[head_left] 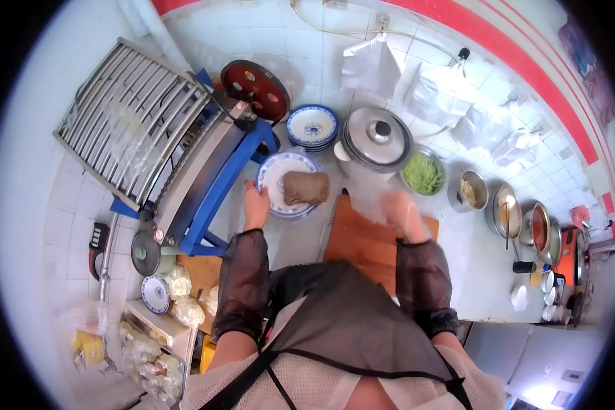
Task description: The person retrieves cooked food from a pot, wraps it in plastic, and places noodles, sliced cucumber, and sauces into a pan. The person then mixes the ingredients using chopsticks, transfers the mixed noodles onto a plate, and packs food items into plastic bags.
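My left hand is at the left edge of a blue-and-white plate, with its fingers closed on the rim. On this plate, which seems to top a stack, lies a brown block of dough or meat. Over the wooden cutting board is my right hand, smeared by motion. A pale, whitish blur lies just left of it; I cannot make out what it is. The right fingers are not clear enough to show what they hold, if anything.
A lidded pot stands behind the board, beside stacked plates. Rightward come a bowl of green shreds and several metal bowls, one with a ladle. At left is a blue-framed machine. Plastic bags hang on the wall.
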`<state>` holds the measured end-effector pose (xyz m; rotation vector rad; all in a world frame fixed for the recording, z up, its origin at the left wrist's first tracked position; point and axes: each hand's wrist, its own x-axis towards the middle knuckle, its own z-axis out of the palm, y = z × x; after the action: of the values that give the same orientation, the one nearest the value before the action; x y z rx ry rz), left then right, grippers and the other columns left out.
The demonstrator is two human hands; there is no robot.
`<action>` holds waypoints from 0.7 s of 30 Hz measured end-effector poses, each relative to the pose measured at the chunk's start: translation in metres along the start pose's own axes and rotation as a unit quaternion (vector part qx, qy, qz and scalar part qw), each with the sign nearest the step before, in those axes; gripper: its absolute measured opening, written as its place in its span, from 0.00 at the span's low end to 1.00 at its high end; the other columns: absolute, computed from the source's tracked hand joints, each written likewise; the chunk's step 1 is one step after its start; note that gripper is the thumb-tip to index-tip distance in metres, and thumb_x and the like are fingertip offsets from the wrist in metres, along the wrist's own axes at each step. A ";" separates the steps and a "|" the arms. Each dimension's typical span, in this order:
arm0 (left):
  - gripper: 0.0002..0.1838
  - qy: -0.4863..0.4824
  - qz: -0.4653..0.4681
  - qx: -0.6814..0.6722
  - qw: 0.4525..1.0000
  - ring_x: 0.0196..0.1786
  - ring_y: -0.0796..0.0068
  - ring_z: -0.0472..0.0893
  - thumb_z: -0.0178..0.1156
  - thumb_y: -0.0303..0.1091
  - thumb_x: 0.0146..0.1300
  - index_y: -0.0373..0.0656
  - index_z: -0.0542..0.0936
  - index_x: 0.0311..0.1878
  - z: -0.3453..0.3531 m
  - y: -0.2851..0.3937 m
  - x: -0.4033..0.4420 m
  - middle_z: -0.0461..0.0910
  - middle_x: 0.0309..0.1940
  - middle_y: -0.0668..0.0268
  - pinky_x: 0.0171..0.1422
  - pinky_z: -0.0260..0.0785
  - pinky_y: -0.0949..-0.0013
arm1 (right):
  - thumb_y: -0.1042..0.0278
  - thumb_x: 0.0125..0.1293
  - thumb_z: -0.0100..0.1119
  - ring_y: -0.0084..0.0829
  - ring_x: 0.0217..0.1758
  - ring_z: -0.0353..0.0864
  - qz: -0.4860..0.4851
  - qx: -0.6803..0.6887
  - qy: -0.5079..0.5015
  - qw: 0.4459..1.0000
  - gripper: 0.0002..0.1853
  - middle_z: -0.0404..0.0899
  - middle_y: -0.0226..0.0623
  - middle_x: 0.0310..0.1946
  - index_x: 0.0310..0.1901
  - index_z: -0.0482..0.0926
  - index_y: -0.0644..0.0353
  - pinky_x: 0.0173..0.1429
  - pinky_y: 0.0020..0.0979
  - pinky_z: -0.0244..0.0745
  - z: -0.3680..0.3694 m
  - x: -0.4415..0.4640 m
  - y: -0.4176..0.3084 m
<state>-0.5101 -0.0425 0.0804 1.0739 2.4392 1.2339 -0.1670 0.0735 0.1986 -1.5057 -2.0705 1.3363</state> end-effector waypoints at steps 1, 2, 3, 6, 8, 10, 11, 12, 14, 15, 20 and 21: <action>0.18 -0.003 0.001 -0.001 1.000 0.40 0.43 0.79 0.63 0.28 0.54 0.32 0.69 0.45 0.005 -0.014 0.001 0.79 0.36 0.44 0.45 0.70 0.53 | 0.66 0.63 0.52 0.44 0.26 0.79 0.047 0.046 -0.066 0.996 0.11 0.79 0.46 0.24 0.33 0.80 0.64 0.32 0.35 0.75 0.009 0.012 0.033; 0.17 -0.005 0.000 -0.053 0.999 0.39 0.49 0.80 0.62 0.26 0.55 0.33 0.69 0.46 0.013 -0.037 0.004 0.79 0.37 0.47 0.44 0.70 0.57 | 0.66 0.63 0.52 0.44 0.26 0.79 0.050 0.047 -0.065 0.996 0.11 0.79 0.46 0.24 0.33 0.80 0.64 0.32 0.35 0.75 0.036 0.035 0.071; 0.16 -0.009 -0.003 -0.102 0.995 0.38 0.55 0.81 0.60 0.24 0.56 0.33 0.68 0.46 0.020 -0.050 0.005 0.79 0.37 0.51 0.42 0.71 0.60 | 0.63 0.63 0.55 0.36 0.29 0.79 -0.122 -0.072 0.022 0.990 0.11 0.79 0.42 0.26 0.35 0.80 0.63 0.32 0.35 0.76 0.070 0.062 0.117; 0.15 -0.078 -0.118 -0.248 0.958 0.39 0.69 0.80 0.59 0.24 0.59 0.35 0.68 0.47 0.003 -0.040 -0.012 0.78 0.39 0.58 0.40 0.71 0.67 | 0.56 0.63 0.59 0.29 0.36 0.80 -0.081 0.179 -0.020 0.980 0.19 0.80 0.37 0.33 0.46 0.77 0.64 0.38 0.33 0.77 0.133 0.107 0.143; 0.15 -0.097 -0.174 -0.288 0.937 0.41 0.72 0.79 0.58 0.24 0.60 0.37 0.68 0.49 -0.017 -0.005 -0.026 0.78 0.40 0.60 0.41 0.72 0.69 | 0.53 0.64 0.59 0.31 0.38 0.80 -0.179 0.318 -0.043 0.930 0.25 0.81 0.38 0.37 0.52 0.73 0.67 0.42 0.32 0.78 0.166 0.147 0.158; 0.16 -0.113 -0.228 -0.326 0.910 0.43 0.76 0.78 0.58 0.25 0.61 0.38 0.68 0.51 -0.029 0.022 -0.047 0.78 0.42 0.62 0.42 0.73 0.71 | 0.56 0.66 0.56 0.33 0.40 0.81 -0.120 0.213 -0.015 0.970 0.21 0.80 0.38 0.41 0.53 0.73 0.64 0.45 0.31 0.77 0.173 0.166 0.153; 0.17 -0.137 -0.233 -0.378 0.885 0.44 0.75 0.78 0.58 0.24 0.61 0.39 0.68 0.53 -0.030 0.032 -0.058 0.78 0.43 0.63 0.43 0.74 0.71 | 0.59 0.67 0.53 0.34 0.43 0.81 0.051 0.089 0.008 0.995 0.16 0.80 0.38 0.44 0.51 0.76 0.59 0.46 0.31 0.76 0.169 0.163 0.142; 0.19 -0.162 -0.238 -0.430 0.856 0.46 0.75 0.78 0.57 0.24 0.62 0.40 0.67 0.56 -0.031 0.043 -0.066 0.77 0.45 0.64 0.45 0.74 0.70 | 0.59 0.67 0.53 0.34 0.43 0.81 0.052 0.092 0.011 0.994 0.16 0.80 0.38 0.44 0.51 0.76 0.59 0.46 0.31 0.76 0.154 0.141 0.126; 0.22 -0.201 -0.250 -0.458 0.829 0.48 0.75 0.78 0.56 0.23 0.63 0.41 0.67 0.60 -0.028 0.066 -0.079 0.77 0.48 0.65 0.48 0.75 0.69 | 0.62 0.69 0.50 0.31 0.45 0.79 0.100 0.441 -0.044 0.891 0.16 0.80 0.35 0.45 0.52 0.75 0.62 0.48 0.31 0.75 0.098 0.062 0.071; 0.22 -0.243 -0.246 -0.464 0.815 0.48 0.75 0.78 0.56 0.23 0.63 0.41 0.67 0.60 -0.022 0.074 -0.086 0.77 0.49 0.65 0.48 0.75 0.69 | 0.62 0.69 0.50 0.31 0.45 0.79 0.108 0.441 -0.038 0.890 0.16 0.80 0.35 0.45 0.52 0.75 0.62 0.48 0.31 0.75 0.072 0.034 0.046; 0.24 -0.399 -0.261 -0.435 0.764 0.49 0.76 0.78 0.56 0.23 0.62 0.42 0.68 0.62 0.026 0.104 -0.119 0.77 0.50 0.67 0.48 0.75 0.69 | 0.65 0.69 0.48 0.25 0.42 0.79 0.033 0.562 -0.138 0.815 0.13 0.80 0.33 0.40 0.48 0.76 0.64 0.47 0.27 0.75 0.015 -0.023 0.075; 0.24 -0.405 -0.272 -0.430 0.760 0.50 0.76 0.78 0.55 0.21 0.61 0.41 0.68 0.61 0.032 0.111 -0.124 0.76 0.50 0.66 0.51 0.74 0.69 | 0.67 0.67 0.50 0.26 0.43 0.78 0.023 0.502 -0.144 0.853 0.11 0.81 0.33 0.41 0.45 0.77 0.63 0.47 0.28 0.73 0.004 -0.024 0.109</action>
<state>-0.3492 -0.0650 0.1279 0.3980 1.1343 1.1160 -0.0918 0.0554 0.1183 -0.8906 -1.0385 2.2441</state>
